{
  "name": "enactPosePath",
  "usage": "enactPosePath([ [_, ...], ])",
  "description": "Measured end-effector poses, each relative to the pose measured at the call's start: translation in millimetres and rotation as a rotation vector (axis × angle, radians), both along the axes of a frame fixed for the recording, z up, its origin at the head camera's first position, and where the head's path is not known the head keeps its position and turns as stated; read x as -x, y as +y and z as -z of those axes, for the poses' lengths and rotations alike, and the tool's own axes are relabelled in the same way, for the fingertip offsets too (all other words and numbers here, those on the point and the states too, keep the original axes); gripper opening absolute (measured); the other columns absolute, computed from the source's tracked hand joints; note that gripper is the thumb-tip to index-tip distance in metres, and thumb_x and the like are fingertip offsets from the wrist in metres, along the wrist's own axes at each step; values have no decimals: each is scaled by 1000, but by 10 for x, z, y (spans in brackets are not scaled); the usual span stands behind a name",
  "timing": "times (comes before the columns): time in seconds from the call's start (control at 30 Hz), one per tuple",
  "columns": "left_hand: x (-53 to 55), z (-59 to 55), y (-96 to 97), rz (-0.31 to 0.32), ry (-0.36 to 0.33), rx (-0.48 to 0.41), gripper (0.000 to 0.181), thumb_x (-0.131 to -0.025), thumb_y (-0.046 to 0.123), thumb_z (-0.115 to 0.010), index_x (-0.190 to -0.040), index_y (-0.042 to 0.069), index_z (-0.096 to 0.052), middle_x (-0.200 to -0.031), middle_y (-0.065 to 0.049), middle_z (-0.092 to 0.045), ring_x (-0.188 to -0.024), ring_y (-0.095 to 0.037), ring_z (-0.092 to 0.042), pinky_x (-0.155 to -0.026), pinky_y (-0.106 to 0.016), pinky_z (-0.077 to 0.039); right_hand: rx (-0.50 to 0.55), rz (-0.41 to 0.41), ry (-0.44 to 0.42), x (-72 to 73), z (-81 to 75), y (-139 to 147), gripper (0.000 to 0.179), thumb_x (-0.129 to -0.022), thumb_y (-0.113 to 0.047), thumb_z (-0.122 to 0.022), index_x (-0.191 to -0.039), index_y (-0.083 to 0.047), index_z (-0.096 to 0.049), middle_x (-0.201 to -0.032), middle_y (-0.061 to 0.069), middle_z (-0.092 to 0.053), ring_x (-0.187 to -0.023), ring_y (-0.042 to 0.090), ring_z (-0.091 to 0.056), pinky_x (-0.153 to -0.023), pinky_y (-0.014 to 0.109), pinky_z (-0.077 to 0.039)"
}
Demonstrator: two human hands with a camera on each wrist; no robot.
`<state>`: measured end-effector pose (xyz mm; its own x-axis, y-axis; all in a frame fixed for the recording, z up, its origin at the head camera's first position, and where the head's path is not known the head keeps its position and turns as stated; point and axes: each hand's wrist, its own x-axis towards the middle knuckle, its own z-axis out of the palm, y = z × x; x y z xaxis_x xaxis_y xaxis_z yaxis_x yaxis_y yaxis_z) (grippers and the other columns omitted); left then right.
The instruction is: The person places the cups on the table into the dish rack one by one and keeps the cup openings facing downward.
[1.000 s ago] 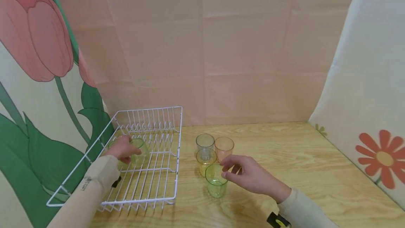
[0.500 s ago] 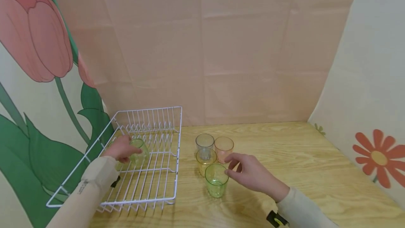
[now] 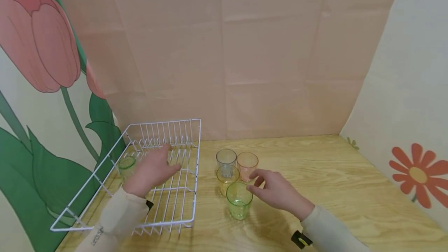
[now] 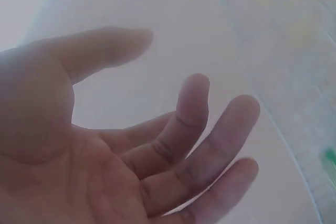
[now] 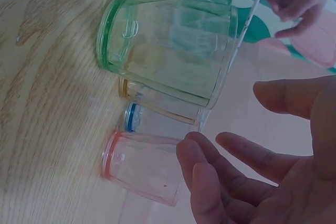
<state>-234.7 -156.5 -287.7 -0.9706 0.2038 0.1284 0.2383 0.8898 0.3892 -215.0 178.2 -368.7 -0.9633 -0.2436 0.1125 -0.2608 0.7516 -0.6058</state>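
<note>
Locate the green tumbler [image 3: 239, 207] at the lower centre of the frame, upright on the desk [image 3: 315, 178]. Behind it stand one yellow tumbler [image 3: 223, 186], one blue-grey tumbler [image 3: 225, 160] and one pink tumbler [image 3: 247, 161]. Count on the desk: four, one of each colour. The close cluster probably serves to keep all four within your reach; the mouths face up, with the narrower bases as footing.

Your right hand [image 3: 276, 193] is just beside the green tumbler. Its fingers are loosely bent, moderately apart from the thumb, and hold nothing.

Your left hand [image 3: 150, 172] is over the single wire rack [image 3: 197, 166] at the lower left of the frame. Its fingers are spread wide from the thumb and grip nothing. Left of it, inside the rack, is one plainly visible green rack tumbler [image 3: 127, 168], presumably set there for the wires to steady it. The hand masks part of the rack, so you cannot tell whether another stands behind.

Outermost, one large printed tulip [image 3: 52, 46] fills the upper left.
</note>
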Motion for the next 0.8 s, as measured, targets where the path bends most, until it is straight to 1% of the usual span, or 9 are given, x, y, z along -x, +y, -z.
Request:
enactPosePath([
  [0.07, -102, -6, 141, 44, 41, -48, 55, -91, 29, -70, -135, -1, -53, -75, -1, -64, -63, -15, -59, -61, -37, -51, -3, 13, -13, 15, 14, -3, 23, -93, -28, -69, -111, -13, -68, -87, 2, -69, -59, 12, -57, -55, 32, -47],
  [0.13, -195, -11, 273, 86, 88, -107, 48, -91, 27, -71, -130, 3, -58, -70, 5, -61, -57, -10, -55, -56, -31, -47, -5, 22, -23, 36, 27, -3, 22, -95, -28, -67, -111, -13, -68, -85, 2, -68, -61, 13, -56, -55, 32, -47],
  [0.2, -277, -14, 387, 127, 140, -155, 40, -90, 24, -72, -125, 6, -62, -68, 9, -60, -56, -7, -53, -57, -29, -47, -3, 18, -32, 49, 35, 0, 21, -96, -27, -65, -111, -13, -68, -83, 1, -67, -62, 14, -56, -56, 33, -46],
  [0.3, -397, -19, 523, 170, 183, -200, 31, -90, 22, -72, -118, 9, -64, -71, 10, -60, -61, -5, -54, -61, -28, -48, 2, -8, -47, 65, 52, 10, 21, -98, -28, -63, -110, -12, -69, -81, 2, -65, -63, 15, -55, -55, 33, -46],
  [0.4, -481, -30, 620, 220, 170, -238, 28, -91, 20, -72, -116, 10, -64, -78, 8, -62, -70, -8, -57, -65, -29, -49, 20, -45, -70, 73, 71, 22, 24, -98, -29, -62, -111, -10, -68, -78, 3, -65, -63, 15, -56, -54, 33, -46],
  [0.5, -535, -28, 682, 255, 131, -274, 27, -93, 22, -70, -117, 12, -64, -84, 7, -64, -77, -11, -60, -68, -30, -51, 53, -80, -110, 81, 99, 25, 28, -98, -29, -62, -113, -6, -67, -74, 3, -64, -60, 16, -57, -52, 33, -46],
  [0.6, -575, -26, 730, 284, 112, -293, 25, -93, 23, -69, -116, 12, -65, -84, 7, -65, -78, -10, -60, -67, -29, -51, 85, -106, -143, 91, 126, 20, 30, -98, -26, -62, -115, -2, -66, -69, 2, -64, -58, 18, -58, -51, 32, -47],
  [0.7, -632, -26, 779, 314, 135, -283, 25, -93, 23, -70, -114, 12, -65, -81, 9, -65, -74, -8, -59, -63, -26, -49, 115, -118, -165, 100, 146, 15, 31, -98, -23, -61, -117, 1, -65, -69, 5, -66, -59, 20, -60, -51, 32, -48],
  [0.8, -704, -25, 838, 326, 162, -252, 24, -92, 25, -70, -113, 14, -66, -79, 12, -64, -71, -6, -58, -60, -24, -47, 135, -125, -183, 102, 157, 20, 31, -98, -20, -61, -117, 4, -64, -69, 8, -67, -60, 22, -62, -53, 32, -50],
])
